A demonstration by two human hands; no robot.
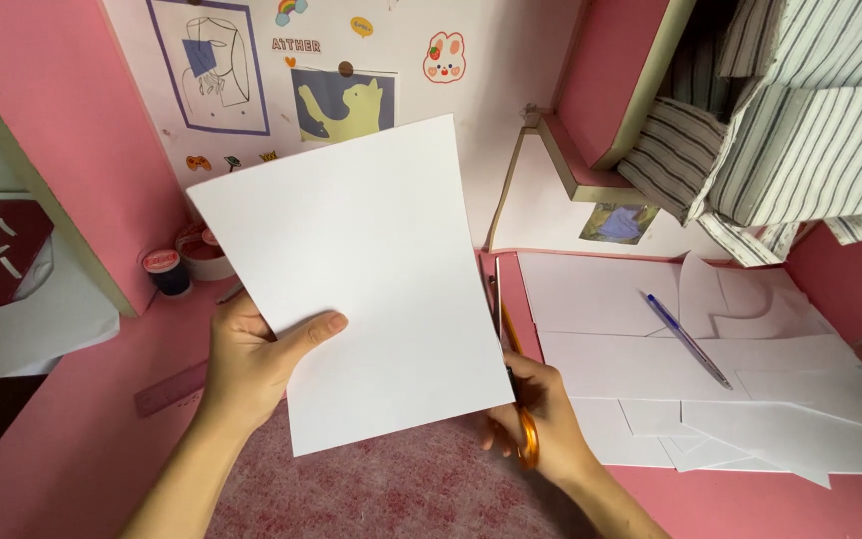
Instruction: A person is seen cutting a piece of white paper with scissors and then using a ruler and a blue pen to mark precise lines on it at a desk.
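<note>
Near the desk's [62, 469] left edge, beside a pink ruler [174, 388] and a dark jar [168, 271], a white sheet [361, 279] is held up over the middle by the left hand [251, 364], pinched at its lower left edge with the thumb on its face. At the sheet's lower right edge, orange-handled scissors [523, 419] are gripped by the right hand [541, 414], closed about the handles, blades hidden behind the sheet. Toward the right edge, cut paper pieces [750, 399] are spread flat, with a blue pen [687, 339] laid on them.
</note>
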